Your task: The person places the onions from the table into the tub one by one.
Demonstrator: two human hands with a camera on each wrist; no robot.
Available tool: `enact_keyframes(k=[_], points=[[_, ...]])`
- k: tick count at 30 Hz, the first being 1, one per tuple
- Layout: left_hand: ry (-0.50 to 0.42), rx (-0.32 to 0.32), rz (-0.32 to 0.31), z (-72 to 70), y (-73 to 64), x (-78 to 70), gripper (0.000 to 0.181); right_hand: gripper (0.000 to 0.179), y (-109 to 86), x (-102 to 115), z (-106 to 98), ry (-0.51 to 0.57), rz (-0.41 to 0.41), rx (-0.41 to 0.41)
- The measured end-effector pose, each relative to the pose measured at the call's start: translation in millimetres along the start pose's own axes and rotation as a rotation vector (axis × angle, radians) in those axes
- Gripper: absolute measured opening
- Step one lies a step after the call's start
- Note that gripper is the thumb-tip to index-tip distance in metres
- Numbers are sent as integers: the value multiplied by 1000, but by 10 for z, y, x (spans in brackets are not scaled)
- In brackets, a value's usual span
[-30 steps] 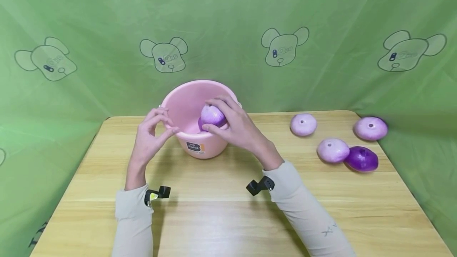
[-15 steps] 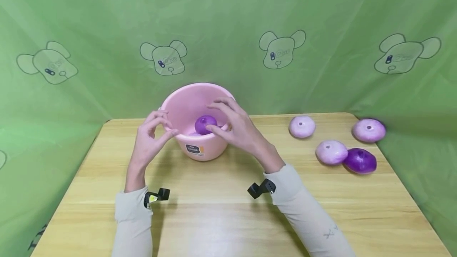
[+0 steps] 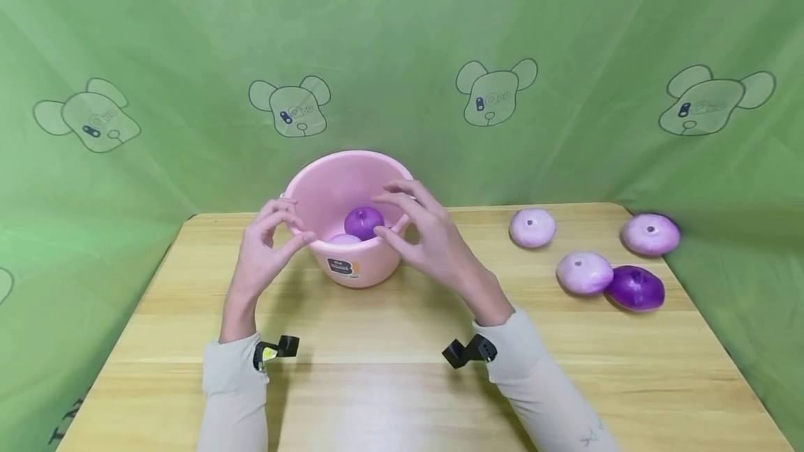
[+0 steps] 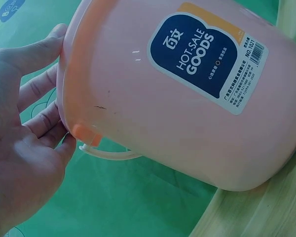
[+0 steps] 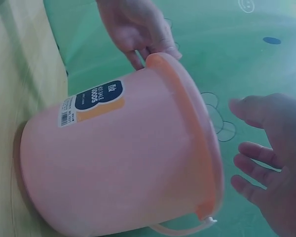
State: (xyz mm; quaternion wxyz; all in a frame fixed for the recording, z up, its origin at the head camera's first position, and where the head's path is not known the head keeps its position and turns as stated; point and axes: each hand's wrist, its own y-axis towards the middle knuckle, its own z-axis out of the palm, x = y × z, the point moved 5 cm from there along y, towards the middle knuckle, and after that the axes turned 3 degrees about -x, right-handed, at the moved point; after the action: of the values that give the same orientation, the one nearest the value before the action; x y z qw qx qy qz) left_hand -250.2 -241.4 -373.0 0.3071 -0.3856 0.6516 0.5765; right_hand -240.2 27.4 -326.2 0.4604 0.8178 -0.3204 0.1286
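Observation:
A pink bucket (image 3: 377,267) stands at the back of the table. My left hand (image 3: 262,248) grips its left rim, the thumb toward the front and the fingers bent at the edge; the left wrist view shows the fingertips (image 4: 48,118) against the rim. Inside lie a dark purple onion (image 3: 363,223) and a paler onion (image 3: 345,238), the latter mostly hidden by the front wall. Over the right side of the rim is my right hand (image 3: 433,239), thumb and fingers spread apart, holding nothing. The right wrist view shows that hand (image 5: 278,158) just off the bucket's mouth.
To the right, three pale purple onions (image 3: 532,228) (image 3: 585,273) (image 3: 650,234) and a dark purple onion (image 3: 636,289) lie on the wooden table (image 3: 377,396). A green curtain (image 3: 389,33) with bear-head drawings hangs close behind the bucket and along both sides.
My right hand has let go of a pale onion inside the bucket, then lifted slightly back to the right. My left hand has stayed at the rim.

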Motion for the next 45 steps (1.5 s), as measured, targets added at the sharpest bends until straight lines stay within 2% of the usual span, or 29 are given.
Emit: enact_keyframes(k=[10, 19, 30, 45], points=[[-11, -7, 6, -5, 13, -16, 15, 45, -123, 115, -253, 24, -33, -77], [-8, 0, -1, 8, 9, -2, 15, 45, -231, 158, -418, 28, -33, -101], [-2, -2, 16, -8, 1, 7, 15, 42, -326, 122, -604, 14, -14, -130], [-5, 4, 22, 10, -15, 6, 16, 44, -434, -4, -1054, -93, 50, -229]])
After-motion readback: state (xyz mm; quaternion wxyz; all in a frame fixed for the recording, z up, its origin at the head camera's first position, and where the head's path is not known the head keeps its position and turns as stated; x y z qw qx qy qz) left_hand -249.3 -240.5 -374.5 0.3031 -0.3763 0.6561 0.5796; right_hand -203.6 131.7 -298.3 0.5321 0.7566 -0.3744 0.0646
